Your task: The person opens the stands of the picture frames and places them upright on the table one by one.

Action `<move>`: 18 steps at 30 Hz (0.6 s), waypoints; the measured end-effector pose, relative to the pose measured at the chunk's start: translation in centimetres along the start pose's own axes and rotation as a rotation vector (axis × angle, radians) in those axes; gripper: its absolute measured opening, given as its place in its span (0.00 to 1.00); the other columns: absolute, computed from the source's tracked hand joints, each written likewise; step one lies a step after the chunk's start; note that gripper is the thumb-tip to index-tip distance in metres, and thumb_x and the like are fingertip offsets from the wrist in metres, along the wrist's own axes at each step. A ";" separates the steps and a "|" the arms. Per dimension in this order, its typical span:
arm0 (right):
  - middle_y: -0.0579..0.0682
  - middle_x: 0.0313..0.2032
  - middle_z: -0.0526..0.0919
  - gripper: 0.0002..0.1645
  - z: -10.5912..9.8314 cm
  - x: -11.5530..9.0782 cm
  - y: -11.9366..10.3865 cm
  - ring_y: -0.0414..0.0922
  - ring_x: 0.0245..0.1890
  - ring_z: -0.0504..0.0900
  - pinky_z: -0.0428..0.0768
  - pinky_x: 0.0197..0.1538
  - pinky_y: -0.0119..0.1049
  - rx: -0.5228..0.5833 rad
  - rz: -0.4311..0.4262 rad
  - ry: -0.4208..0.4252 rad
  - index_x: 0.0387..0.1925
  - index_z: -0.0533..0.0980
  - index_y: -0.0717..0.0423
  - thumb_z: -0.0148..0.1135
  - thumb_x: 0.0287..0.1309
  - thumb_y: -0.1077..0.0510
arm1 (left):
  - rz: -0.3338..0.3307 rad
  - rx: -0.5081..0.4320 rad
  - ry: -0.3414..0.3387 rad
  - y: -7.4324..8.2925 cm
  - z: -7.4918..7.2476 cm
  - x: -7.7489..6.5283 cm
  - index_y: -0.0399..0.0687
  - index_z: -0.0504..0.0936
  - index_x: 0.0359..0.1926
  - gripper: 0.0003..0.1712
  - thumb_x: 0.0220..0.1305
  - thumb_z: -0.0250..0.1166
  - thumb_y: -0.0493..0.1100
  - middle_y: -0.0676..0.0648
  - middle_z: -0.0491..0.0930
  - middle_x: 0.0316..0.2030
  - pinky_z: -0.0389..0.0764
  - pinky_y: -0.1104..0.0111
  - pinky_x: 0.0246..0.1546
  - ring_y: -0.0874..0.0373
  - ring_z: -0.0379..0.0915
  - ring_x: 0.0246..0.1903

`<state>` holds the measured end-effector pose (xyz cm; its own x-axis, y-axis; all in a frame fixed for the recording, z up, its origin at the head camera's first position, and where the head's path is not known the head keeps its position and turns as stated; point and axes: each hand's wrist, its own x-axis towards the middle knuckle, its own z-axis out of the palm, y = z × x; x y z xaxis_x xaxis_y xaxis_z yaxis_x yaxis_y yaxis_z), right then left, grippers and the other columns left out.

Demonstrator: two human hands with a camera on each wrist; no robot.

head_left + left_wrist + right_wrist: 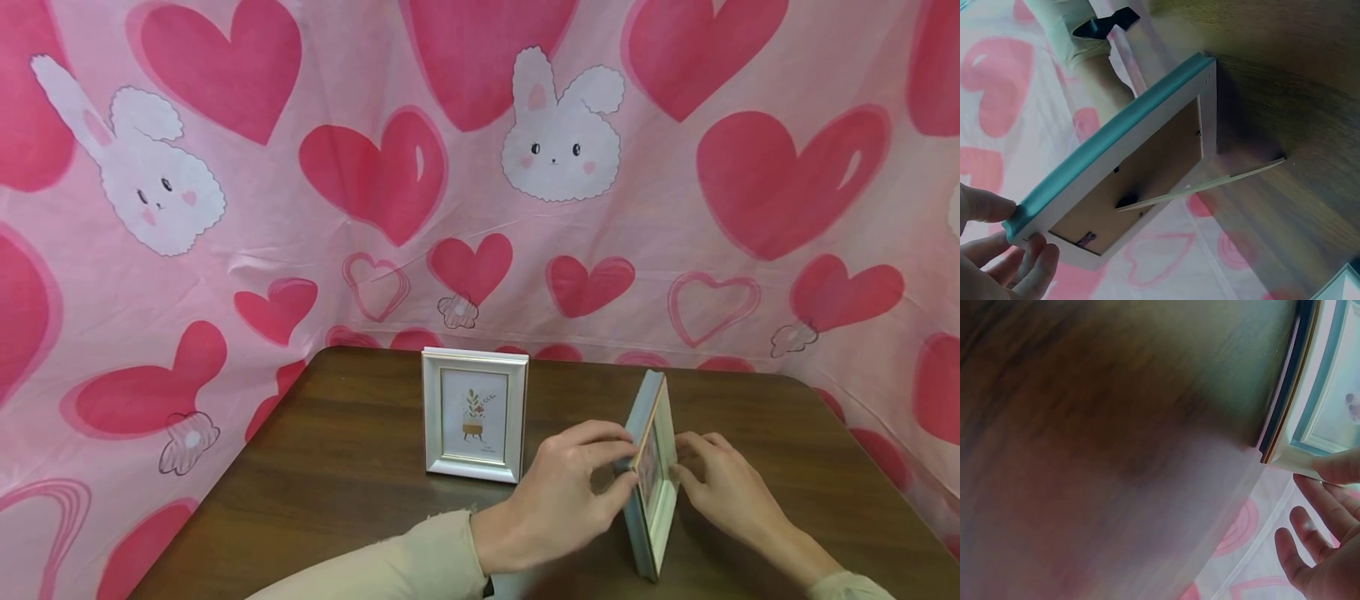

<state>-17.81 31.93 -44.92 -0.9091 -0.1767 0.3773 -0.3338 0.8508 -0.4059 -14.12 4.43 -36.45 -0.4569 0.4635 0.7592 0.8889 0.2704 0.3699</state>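
Two white picture frames stand on the table. In the head view one picture frame (474, 417) faces me, with a potted-plant print. To its right, the other picture frame (636, 521) is turned nearly edge-on, its front toward the right. My left hand (558, 492) pinches a corner of this turned frame between thumb and fingers. At its other side, my right hand (731, 496) holds the edge, thumb (1338, 467) on the front border and forefinger under the edge. In the left wrist view the brown back shows, with a thin support leg (1204, 187) swung out toward the tabletop.
The dark wood table (337, 450) has rounded back corners. Behind and at both sides hangs a pink cloth (480, 192) with hearts and rabbits. The facing frame stands just left of my left hand.
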 end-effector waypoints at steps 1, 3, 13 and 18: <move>0.55 0.43 0.83 0.18 0.0 0.0 0.0 0.54 0.41 0.83 0.81 0.36 0.54 -0.001 0.003 0.001 0.49 0.83 0.58 0.76 0.56 0.63 | 0.000 -0.004 0.002 0.0 -0.1 0.0 0.36 0.90 0.47 0.14 0.60 0.77 0.31 0.47 0.84 0.49 0.76 0.79 0.55 0.63 0.81 0.51; 0.56 0.43 0.83 0.18 -0.1 0.0 -0.1 0.54 0.41 0.83 0.81 0.35 0.53 -0.005 0.005 0.005 0.49 0.83 0.58 0.76 0.56 0.63 | -0.003 -0.020 0.004 -0.2 -0.2 0.1 0.36 0.90 0.47 0.14 0.59 0.77 0.31 0.46 0.84 0.49 0.76 0.79 0.55 0.63 0.82 0.50; 0.57 0.44 0.83 0.18 -0.7 -0.2 0.0 0.55 0.41 0.83 0.80 0.34 0.54 -0.008 0.034 0.021 0.48 0.84 0.57 0.77 0.56 0.61 | -0.044 -0.052 0.009 -1.3 -0.3 0.7 0.37 0.90 0.49 0.14 0.61 0.76 0.30 0.47 0.83 0.49 0.77 0.80 0.51 0.62 0.81 0.48; 0.56 0.42 0.84 0.17 -0.7 -0.4 -0.1 0.57 0.41 0.83 0.80 0.35 0.58 -0.022 0.049 0.048 0.47 0.84 0.56 0.77 0.55 0.61 | -0.072 -0.055 0.019 -1.9 -0.4 0.9 0.37 0.91 0.48 0.14 0.61 0.76 0.30 0.48 0.82 0.48 0.77 0.79 0.51 0.63 0.80 0.48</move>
<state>-17.27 32.24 -44.46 -0.9110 -0.1117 0.3970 -0.2836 0.8686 -0.4064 -16.21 4.00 -36.24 -0.5194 0.4284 0.7394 0.8545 0.2558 0.4520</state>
